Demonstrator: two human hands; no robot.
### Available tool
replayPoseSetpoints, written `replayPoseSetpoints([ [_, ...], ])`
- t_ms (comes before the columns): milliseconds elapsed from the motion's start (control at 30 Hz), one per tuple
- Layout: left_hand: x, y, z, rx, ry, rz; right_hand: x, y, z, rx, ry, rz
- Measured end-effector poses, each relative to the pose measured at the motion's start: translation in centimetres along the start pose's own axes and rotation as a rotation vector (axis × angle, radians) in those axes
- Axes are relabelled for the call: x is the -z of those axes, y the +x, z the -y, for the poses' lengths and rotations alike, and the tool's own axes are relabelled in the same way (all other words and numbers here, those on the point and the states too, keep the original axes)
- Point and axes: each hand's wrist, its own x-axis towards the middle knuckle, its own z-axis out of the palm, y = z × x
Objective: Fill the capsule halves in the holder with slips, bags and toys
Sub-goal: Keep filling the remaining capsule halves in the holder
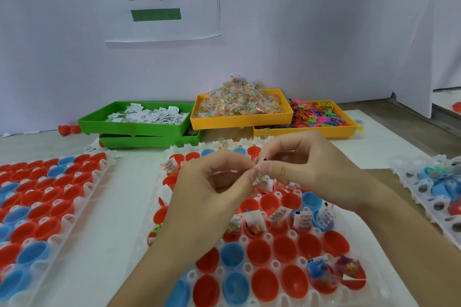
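A white holder [274,263] in front of me carries rows of red and blue capsule halves. Some halves in its middle row hold paper slips and bead bags; two at the lower right hold toys and bags. Above the holder's middle, my left hand [212,194] and my right hand [304,164] meet fingertip to fingertip and pinch small printed paper slips [260,178] between them. At the back stand a green tray of slips [144,117], a yellow tray of bead bags [239,107] and a yellow tray of rubbery toys [316,117].
A second holder [47,197] of red and blue halves lies at the left. A third holder [434,194] with blue and red halves sits at the right edge. A paper sign hangs on the white wall behind the trays.
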Motion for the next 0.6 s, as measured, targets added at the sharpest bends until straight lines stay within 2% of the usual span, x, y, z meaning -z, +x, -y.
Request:
replayPoseSetpoints([
  [167,0.2,-0.6,0.2,0.020,-0.017,0.009,-0.3,0.0,0.1,0.010,0.020,0.016],
  [433,1.1,-0.9,0.2,0.013,0.100,0.054,-0.3,-0.2,0.5,0.006,0.001,0.075],
  [600,1.4,-0.8,0.4,0.056,0.062,0.075,-0.2,-0.3,1.5,0.038,-0.127,-0.002],
])
